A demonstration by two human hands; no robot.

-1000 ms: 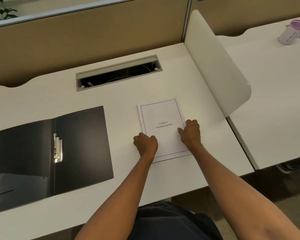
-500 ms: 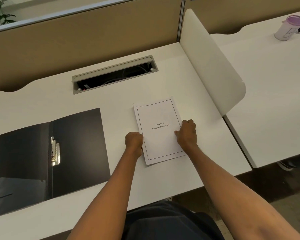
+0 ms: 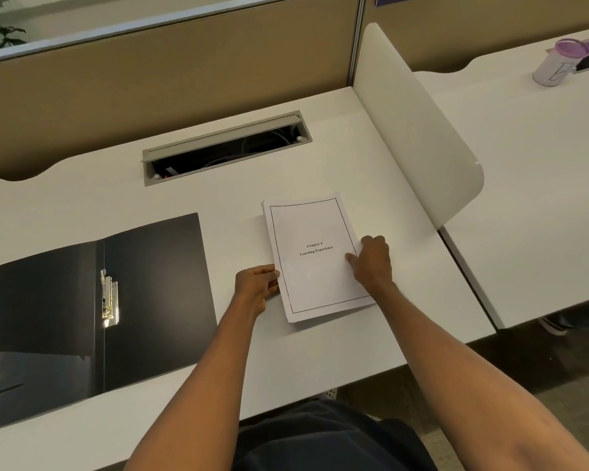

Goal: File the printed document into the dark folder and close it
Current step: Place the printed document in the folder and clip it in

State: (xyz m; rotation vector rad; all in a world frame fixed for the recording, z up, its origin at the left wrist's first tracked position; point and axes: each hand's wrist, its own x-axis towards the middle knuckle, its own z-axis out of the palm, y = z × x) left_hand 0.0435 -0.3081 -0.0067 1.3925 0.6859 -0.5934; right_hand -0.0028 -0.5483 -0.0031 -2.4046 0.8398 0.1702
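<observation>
Document (image 3: 315,258) flat on desk (image 3: 320,351), right of open folder (image 3: 92,317). Left hand (image 3: 257,287) pinches its left edge; right hand (image 3: 371,261) curled, grips its right edge.

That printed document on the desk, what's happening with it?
A person has both hands on the printed document: the left hand at its left edge, the right hand on its right edge. It lies flat on the white desk. The dark folder lies open to the left, its metal clip bare, so nothing is filed yet.
</observation>
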